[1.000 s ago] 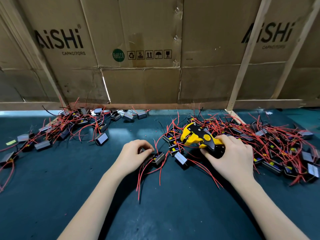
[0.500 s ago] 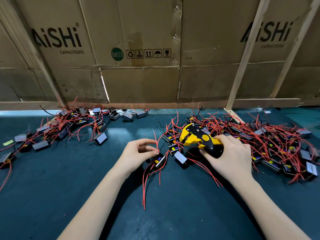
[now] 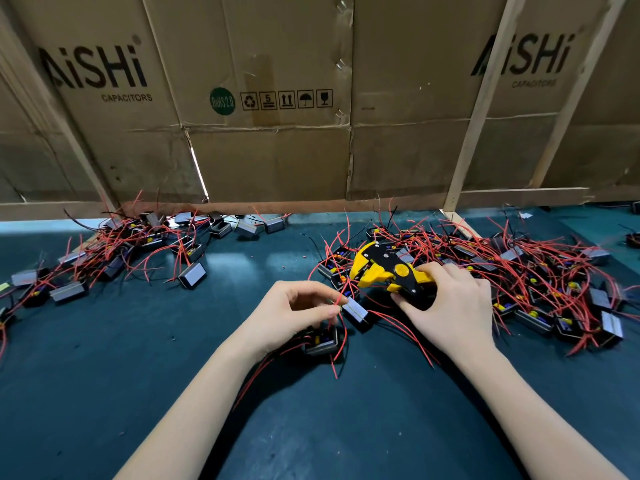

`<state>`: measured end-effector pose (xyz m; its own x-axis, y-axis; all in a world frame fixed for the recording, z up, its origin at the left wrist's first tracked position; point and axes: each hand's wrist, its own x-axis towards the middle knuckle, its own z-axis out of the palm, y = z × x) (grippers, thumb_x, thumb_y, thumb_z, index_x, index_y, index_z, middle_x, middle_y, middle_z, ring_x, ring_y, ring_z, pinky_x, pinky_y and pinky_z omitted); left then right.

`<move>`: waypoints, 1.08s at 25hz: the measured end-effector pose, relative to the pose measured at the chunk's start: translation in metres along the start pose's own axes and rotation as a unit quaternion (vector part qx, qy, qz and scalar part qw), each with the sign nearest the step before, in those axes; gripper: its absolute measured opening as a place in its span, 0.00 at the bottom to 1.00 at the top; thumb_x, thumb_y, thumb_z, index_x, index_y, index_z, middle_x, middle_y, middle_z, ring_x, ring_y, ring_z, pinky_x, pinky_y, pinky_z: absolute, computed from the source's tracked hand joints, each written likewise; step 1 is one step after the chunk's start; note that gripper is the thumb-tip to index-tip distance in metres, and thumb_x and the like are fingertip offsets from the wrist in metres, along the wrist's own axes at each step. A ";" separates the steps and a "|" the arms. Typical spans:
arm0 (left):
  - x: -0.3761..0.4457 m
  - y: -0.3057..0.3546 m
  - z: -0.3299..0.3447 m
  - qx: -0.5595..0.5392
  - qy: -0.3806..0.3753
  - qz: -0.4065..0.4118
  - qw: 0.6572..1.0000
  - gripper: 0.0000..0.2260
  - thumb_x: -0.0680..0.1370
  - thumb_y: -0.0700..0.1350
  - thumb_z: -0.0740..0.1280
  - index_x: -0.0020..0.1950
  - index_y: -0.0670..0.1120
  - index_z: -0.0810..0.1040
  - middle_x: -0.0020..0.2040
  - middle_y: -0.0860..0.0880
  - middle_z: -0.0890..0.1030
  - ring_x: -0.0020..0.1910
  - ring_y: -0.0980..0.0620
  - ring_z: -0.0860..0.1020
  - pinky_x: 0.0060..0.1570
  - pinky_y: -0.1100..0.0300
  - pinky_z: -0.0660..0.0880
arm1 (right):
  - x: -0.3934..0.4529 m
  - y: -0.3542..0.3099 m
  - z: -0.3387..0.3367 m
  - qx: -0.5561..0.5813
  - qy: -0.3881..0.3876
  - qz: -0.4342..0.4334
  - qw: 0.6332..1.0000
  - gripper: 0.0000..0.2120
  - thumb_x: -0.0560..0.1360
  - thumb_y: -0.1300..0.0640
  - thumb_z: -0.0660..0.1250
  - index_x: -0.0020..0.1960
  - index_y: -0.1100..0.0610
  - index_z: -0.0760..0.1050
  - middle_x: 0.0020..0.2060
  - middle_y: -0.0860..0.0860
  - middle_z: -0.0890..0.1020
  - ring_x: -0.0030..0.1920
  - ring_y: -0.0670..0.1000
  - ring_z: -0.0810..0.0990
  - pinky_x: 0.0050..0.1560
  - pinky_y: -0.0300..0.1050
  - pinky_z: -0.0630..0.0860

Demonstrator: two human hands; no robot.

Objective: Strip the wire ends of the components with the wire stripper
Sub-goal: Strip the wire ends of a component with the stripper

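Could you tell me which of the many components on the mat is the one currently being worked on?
The component lying directly below the left hand, whose fingers pinch one of its red wires. The others lie untouched in the piles at left and right.

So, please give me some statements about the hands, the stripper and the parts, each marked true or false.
1. The right hand grips the stripper. True.
2. The left hand lies flat and holds nothing. False: it pinches a red wire.
3. The stripper is blue. False: yellow and black.
4. A component sits below the left hand's fingers. True.
5. Piles of components lie on both sides of the mat. True.
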<state>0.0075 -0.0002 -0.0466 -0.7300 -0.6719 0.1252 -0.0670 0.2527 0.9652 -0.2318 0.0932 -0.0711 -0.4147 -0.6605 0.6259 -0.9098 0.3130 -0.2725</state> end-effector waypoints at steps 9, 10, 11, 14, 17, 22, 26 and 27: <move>0.003 -0.004 0.004 0.074 0.045 0.010 0.996 0.06 0.78 0.43 0.70 0.43 0.47 0.85 0.29 0.51 0.78 0.28 0.56 0.70 0.31 0.68 0.67 | 0.000 -0.003 -0.002 -0.048 0.043 -0.039 0.997 0.24 0.63 0.40 0.77 0.51 0.54 0.80 0.40 0.52 0.80 0.44 0.59 0.78 0.47 0.52 0.67; 0.003 -0.005 0.004 0.088 0.060 0.006 0.994 0.06 0.78 0.42 0.70 0.42 0.48 0.84 0.29 0.52 0.78 0.27 0.57 0.70 0.31 0.68 0.67 | 0.000 -0.003 -0.002 -0.046 0.044 -0.044 0.997 0.24 0.63 0.40 0.77 0.51 0.54 0.80 0.40 0.52 0.80 0.44 0.59 0.78 0.47 0.52 0.67; 0.004 -0.006 0.003 0.101 0.073 0.000 0.992 0.07 0.77 0.42 0.70 0.41 0.48 0.84 0.28 0.52 0.78 0.27 0.57 0.70 0.30 0.68 0.67 | 0.000 -0.003 -0.002 -0.042 0.044 -0.047 0.997 0.23 0.63 0.39 0.77 0.50 0.54 0.80 0.40 0.52 0.79 0.44 0.59 0.78 0.48 0.52 0.67; 0.003 -0.006 0.005 0.112 0.079 -0.005 0.991 0.07 0.77 0.41 0.70 0.40 0.49 0.84 0.28 0.52 0.78 0.27 0.58 0.71 0.30 0.69 0.68 | 0.000 -0.003 -0.002 -0.038 0.046 -0.057 0.997 0.23 0.65 0.37 0.75 0.48 0.55 0.79 0.40 0.51 0.79 0.44 0.58 0.78 0.48 0.52 0.67; 0.003 -0.006 0.008 0.117 0.064 0.007 0.991 0.06 0.77 0.42 0.70 0.41 0.48 0.84 0.28 0.52 0.78 0.28 0.58 0.72 0.31 0.69 0.69 | 0.000 -0.004 -0.002 -0.049 0.044 -0.075 0.995 0.23 0.65 0.37 0.74 0.47 0.54 0.78 0.39 0.51 0.78 0.43 0.58 0.77 0.46 0.52 0.68; 0.004 -0.008 0.009 0.128 0.067 0.019 0.989 0.06 0.77 0.43 0.70 0.42 0.48 0.84 0.29 0.53 0.78 0.29 0.58 0.72 0.32 0.69 0.69 | 0.001 -0.003 -0.004 -0.067 0.037 -0.091 0.993 0.22 0.64 0.37 0.75 0.45 0.54 0.79 0.37 0.50 0.79 0.42 0.58 0.78 0.45 0.51 0.67; 0.004 -0.008 0.008 0.134 0.065 0.025 0.989 0.06 0.77 0.43 0.70 0.42 0.49 0.84 0.29 0.52 0.79 0.29 0.57 0.73 0.33 0.68 0.69 | 0.002 -0.005 -0.004 -0.083 0.028 -0.101 0.991 0.20 0.63 0.38 0.76 0.42 0.54 0.78 0.34 0.49 0.79 0.38 0.57 0.79 0.43 0.50 0.64; 0.004 -0.008 0.007 0.135 0.066 0.026 0.988 0.06 0.77 0.43 0.70 0.41 0.49 0.84 0.30 0.52 0.79 0.29 0.57 0.73 0.33 0.68 0.69 | 0.002 -0.005 -0.005 -0.081 0.027 -0.103 0.991 0.20 0.62 0.39 0.77 0.41 0.54 0.78 0.33 0.49 0.78 0.37 0.56 0.79 0.42 0.49 0.64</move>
<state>-0.0001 -0.0004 -0.0558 -0.6432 -0.7339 0.2183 -0.2244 0.4533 0.8627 -0.2279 0.0939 -0.0651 -0.2151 -0.6850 0.6961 -0.9586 0.2844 -0.0163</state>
